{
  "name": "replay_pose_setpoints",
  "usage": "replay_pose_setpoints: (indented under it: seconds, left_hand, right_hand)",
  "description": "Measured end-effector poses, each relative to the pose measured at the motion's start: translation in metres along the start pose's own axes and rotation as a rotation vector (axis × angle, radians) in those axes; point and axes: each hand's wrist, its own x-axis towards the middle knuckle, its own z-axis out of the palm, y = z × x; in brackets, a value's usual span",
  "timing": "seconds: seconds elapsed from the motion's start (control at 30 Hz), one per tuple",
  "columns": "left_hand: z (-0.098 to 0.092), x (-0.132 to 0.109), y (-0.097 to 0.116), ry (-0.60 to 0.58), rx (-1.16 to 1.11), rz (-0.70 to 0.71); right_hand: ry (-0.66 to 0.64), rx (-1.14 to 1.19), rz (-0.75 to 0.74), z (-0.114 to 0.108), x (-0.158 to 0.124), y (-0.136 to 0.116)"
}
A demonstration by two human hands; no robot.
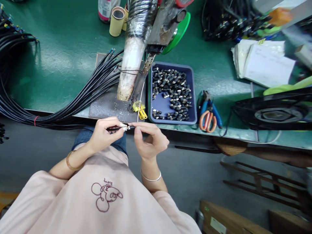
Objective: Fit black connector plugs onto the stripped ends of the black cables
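Observation:
My left hand pinches the end of a black cable, which runs off to the left. Between its fingertips, tiny pale wire ends meet a small black connector. My right hand grips that connector between thumb and forefinger. Both hands are closed, just off the bench's front edge. Down to the right fingertips hangs a thin whitish wire, from a metal arm beside a foil-wrapped, white-ended tube. A blue tray of similar black connectors lies beyond my right hand.
A bundle of black cables spreads over the bench's left side and a dark mat. A yellow clip-like piece sits below the metal arm. Pliers with orange handles, papers and a black fan-like device are rightward.

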Motion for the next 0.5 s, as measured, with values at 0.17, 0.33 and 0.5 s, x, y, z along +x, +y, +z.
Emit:
replay_pose_setpoints:
  seconds: [0.17, 0.33, 0.5]
  left_hand:
    - [-0.003, -0.014, -0.008, -0.313, 0.055, -0.096]
    - [-0.006, -0.036, -0.021, -0.471, 0.296, -0.188]
    - [-0.023, -0.039, -0.022, -0.025, 0.239, -0.068]
  right_hand:
    - [0.005, 0.049, 0.039, 0.000, -0.001, -0.001]
    - [0.006, 0.048, 0.085, 0.000, -0.003, -0.002]
    - [0.011, 0.055, 0.087, -0.001, -0.003, -0.004]
